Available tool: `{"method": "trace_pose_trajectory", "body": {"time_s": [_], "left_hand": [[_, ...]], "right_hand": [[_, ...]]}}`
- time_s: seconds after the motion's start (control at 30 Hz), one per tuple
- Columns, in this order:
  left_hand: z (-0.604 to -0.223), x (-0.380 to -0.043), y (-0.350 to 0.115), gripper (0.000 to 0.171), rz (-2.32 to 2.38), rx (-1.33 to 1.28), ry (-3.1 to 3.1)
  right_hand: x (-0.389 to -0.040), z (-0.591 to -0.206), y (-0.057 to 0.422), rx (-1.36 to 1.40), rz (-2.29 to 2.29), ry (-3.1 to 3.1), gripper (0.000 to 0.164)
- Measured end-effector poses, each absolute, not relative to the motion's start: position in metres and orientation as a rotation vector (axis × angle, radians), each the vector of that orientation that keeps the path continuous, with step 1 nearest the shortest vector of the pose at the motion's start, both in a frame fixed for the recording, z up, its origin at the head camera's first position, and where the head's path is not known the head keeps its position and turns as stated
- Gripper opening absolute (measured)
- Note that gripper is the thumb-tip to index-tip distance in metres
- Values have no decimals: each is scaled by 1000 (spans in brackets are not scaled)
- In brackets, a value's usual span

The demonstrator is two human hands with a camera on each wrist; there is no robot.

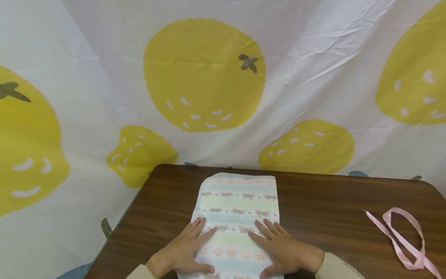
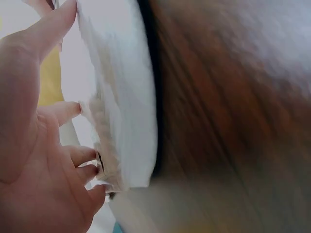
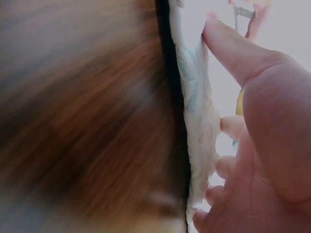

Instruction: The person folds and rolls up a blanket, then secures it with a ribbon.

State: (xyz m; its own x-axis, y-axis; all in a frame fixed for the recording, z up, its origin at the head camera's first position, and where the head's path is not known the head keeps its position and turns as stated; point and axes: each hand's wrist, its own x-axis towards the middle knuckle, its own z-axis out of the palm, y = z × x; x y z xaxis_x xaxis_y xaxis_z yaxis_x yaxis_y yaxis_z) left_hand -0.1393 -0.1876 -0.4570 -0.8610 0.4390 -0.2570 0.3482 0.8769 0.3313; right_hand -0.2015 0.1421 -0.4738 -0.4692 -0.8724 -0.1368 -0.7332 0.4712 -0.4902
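Note:
A folded cloth with stripes, small turtles and shell shapes lies lengthwise on the brown table. My left hand rests on its left side, fingers spread and fairly straight. On the opposite side my right hand lies the same way, its fingers pointing up the cloth. In the left wrist view, the left fingertips touch the top of the cloth, whose layered edge shows in profile. The right wrist view has the right thumb and fingertips against the cloth's upper surface.
A pink ribbon lies loosely looped on the right of the wooden table. Behind the table's far edge hangs a white curtain printed with yellow fruit; it also runs down the left side.

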Motion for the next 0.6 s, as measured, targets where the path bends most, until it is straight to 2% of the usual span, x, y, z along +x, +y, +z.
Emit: {"method": "trace_pose_trajectory", "body": {"time_s": [0.27, 0.6], "left_hand": [[-456, -143, -172, 102, 368, 637, 2691], [-463, -148, -152, 94, 357, 790, 2713]], "right_hand": [[-204, -473, 164, -1319, -540, 2357, 106], [-206, -476, 191, -1256, -584, 2368, 105]]}}
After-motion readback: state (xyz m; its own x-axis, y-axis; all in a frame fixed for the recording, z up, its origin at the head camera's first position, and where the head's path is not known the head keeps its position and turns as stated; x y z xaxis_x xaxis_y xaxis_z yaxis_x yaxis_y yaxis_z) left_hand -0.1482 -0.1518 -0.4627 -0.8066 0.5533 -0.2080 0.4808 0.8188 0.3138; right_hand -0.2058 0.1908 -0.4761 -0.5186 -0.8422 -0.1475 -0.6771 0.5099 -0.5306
